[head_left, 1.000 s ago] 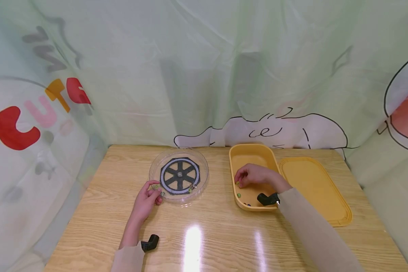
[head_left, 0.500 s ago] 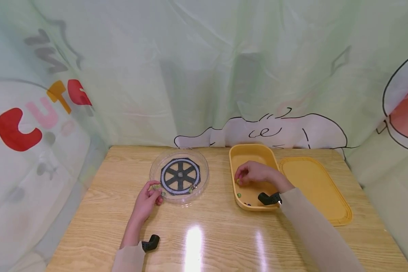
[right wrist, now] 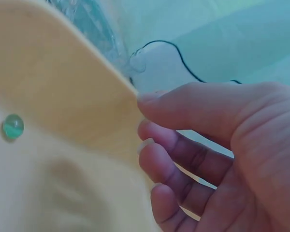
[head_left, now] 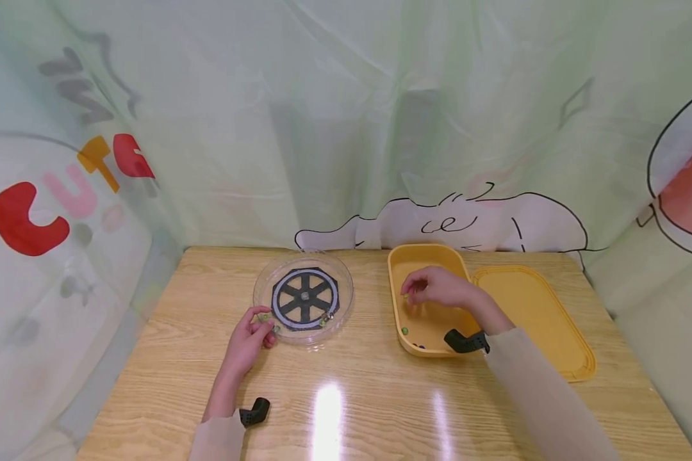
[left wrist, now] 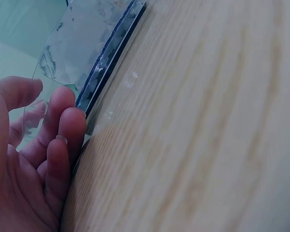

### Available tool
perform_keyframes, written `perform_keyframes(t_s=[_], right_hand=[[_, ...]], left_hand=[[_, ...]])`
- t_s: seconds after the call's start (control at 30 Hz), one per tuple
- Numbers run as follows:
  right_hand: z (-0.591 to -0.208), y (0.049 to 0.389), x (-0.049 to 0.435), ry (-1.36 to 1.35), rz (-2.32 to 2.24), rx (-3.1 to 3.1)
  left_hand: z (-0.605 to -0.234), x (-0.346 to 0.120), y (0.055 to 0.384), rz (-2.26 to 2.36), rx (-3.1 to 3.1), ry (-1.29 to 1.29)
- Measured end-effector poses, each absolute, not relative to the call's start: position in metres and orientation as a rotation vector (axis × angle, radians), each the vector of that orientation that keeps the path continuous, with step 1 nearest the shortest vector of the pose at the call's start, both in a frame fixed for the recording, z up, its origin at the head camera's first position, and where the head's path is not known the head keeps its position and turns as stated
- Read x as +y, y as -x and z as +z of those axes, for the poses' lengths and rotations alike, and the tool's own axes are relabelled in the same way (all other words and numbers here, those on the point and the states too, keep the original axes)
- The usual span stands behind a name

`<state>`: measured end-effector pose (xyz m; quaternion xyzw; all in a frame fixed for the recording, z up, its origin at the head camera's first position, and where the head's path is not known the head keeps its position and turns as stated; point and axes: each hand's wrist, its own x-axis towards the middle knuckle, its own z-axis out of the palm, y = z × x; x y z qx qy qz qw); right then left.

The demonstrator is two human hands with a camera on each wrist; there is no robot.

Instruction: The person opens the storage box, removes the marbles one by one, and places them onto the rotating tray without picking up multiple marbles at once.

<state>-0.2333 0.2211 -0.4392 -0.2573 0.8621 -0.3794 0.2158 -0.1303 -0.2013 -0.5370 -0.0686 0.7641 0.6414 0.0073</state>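
Note:
My left hand (head_left: 250, 339) grips the near-left rim of a clear round dish (head_left: 347, 282), its thumb and fingers on either side of the wall. Several glass marbles (head_left: 323, 320) lie in the dish around a black six-spoked wheel shape (head_left: 305, 269). Over the yellow tub (head_left: 432, 253), my right hand (head_left: 438, 287) pinches a yellow-green marble (head_left: 405, 298) at its fingertips; the right wrist view hides this marble behind the fingers. A green marble (right wrist: 13, 126) rests on the tub's floor, with small dark marbles (head_left: 420, 346) by its near wall.
A flat yellow lid (head_left: 530, 314) lies on the wooden table (head_left: 288, 410) right of the tub, against its side. Behind the table hangs a printed curtain (head_left: 346, 128). A black wrist camera (head_left: 255, 412) sits on the left forearm, another (head_left: 464, 341) on the right.
My right hand has lifted from the tub's floor, raising the yellow-green marble slightly. The left hand and the dish have stayed in place.

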Motion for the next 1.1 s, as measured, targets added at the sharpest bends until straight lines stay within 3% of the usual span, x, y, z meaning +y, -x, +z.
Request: perform_keyframes(t_s=[0.53, 1.1], right_hand=[[-0.422, 0.216, 0.198, 0.758, -1.196, 2.510], [-0.435, 0.207, 0.135, 0.726, -1.396, 2.556]], left_hand=[[-0.536, -0.201, 0.132, 2.022, 2.380, 0.206], [-0.537, -0.201, 0.131, 2.017, 2.385, 0.201]])
